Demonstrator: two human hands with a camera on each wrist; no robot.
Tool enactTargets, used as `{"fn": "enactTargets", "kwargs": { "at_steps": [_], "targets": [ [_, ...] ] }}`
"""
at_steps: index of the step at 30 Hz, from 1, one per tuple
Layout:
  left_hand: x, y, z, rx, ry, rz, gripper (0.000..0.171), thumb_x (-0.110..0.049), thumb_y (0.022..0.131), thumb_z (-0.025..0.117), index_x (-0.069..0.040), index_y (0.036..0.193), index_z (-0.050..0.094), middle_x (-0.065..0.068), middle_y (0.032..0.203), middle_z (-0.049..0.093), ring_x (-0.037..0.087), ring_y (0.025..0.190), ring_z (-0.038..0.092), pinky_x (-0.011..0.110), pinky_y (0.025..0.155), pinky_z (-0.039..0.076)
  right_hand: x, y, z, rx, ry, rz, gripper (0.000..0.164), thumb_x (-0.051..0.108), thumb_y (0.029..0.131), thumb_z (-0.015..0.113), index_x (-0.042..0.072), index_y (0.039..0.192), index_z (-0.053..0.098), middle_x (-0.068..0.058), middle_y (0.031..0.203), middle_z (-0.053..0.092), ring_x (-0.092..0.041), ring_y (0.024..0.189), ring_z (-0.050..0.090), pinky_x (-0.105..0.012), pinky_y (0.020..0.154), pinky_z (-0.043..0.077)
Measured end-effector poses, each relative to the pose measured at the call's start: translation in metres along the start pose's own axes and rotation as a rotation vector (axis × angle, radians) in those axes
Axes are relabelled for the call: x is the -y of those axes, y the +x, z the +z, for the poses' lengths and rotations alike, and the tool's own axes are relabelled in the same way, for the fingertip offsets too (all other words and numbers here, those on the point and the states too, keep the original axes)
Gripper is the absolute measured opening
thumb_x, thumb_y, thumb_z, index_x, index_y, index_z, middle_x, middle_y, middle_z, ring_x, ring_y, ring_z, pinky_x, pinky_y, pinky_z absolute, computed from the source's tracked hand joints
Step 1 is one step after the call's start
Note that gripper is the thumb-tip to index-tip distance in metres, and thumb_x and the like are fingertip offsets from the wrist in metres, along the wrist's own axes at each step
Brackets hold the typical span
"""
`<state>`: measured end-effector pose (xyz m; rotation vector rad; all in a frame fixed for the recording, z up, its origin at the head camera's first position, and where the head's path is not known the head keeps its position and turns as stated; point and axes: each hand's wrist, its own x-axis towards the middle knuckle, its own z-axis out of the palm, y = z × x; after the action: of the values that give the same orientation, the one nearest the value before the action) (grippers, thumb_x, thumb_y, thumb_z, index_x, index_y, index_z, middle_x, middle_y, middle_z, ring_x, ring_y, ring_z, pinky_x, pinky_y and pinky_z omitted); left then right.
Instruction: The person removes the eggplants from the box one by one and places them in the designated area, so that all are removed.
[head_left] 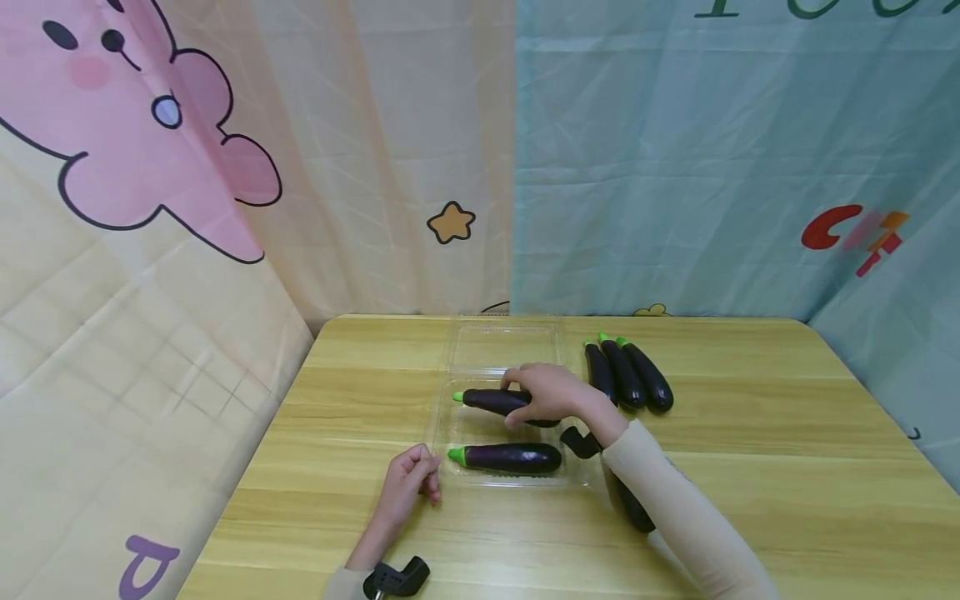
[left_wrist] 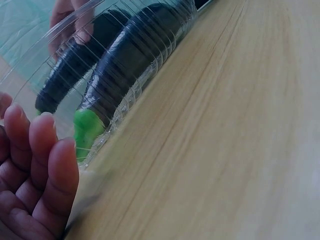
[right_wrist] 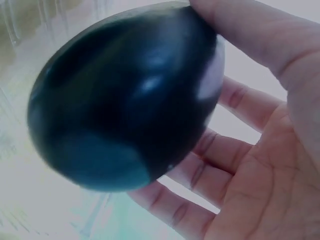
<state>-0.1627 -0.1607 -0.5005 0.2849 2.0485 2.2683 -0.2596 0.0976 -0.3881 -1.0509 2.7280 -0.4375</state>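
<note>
My right hand [head_left: 551,392] grips a dark purple eggplant [head_left: 486,401] from above, thumb on one side and fingers on the other, over the rear half of a clear plastic clamshell box [head_left: 480,429]. Its rounded end [right_wrist: 125,100] fills much of the right wrist view. A second eggplant [head_left: 517,458] lies in the front of the box, green stem to the left. Beside the box's left edge is my left hand [head_left: 411,479], its fingers loosely curled around nothing. In the left wrist view its fingers [left_wrist: 47,170] are close to the green stem end [left_wrist: 87,130], outside the clear wall.
The box's clear lid [head_left: 506,346] lies folded open toward the back. Three eggplants [head_left: 626,375] lie side by side at the back right. Another eggplant [head_left: 636,506] is partly hidden under my right forearm. Curtains hang behind the wooden table [head_left: 750,433].
</note>
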Motion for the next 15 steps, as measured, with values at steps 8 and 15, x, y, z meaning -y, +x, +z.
{"fn": "enactTargets", "kwargs": {
  "at_steps": [8, 15],
  "targets": [
    [0.0005, -0.0009, -0.001, 0.009, -0.003, 0.008, 0.032, -0.004, 0.095, 0.05, 0.012, 0.072, 0.034, 0.002, 0.057, 0.05, 0.013, 0.048, 0.051, 0.025, 0.045, 0.048, -0.0004, -0.0072, -0.0023, -0.085, 0.021, 0.007, 0.046, 0.043, 0.082, 0.072, 0.017, 0.117, 0.06, -0.002, 0.098, 0.059, -0.018, 0.086, 0.058, -0.036, 0.071, 0.049],
    [0.0005, -0.0012, -0.0008, 0.001, 0.002, 0.008, 0.032, -0.003, 0.094, 0.05, 0.011, 0.071, 0.034, 0.003, 0.057, 0.05, 0.013, 0.048, 0.051, 0.025, 0.045, 0.048, -0.0007, -0.01, -0.0018, -0.139, 0.07, 0.011, 0.048, 0.048, 0.082, 0.07, 0.016, 0.116, 0.058, 0.002, 0.092, 0.056, -0.014, 0.075, 0.053, -0.032, 0.064, 0.046]
  ]
}}
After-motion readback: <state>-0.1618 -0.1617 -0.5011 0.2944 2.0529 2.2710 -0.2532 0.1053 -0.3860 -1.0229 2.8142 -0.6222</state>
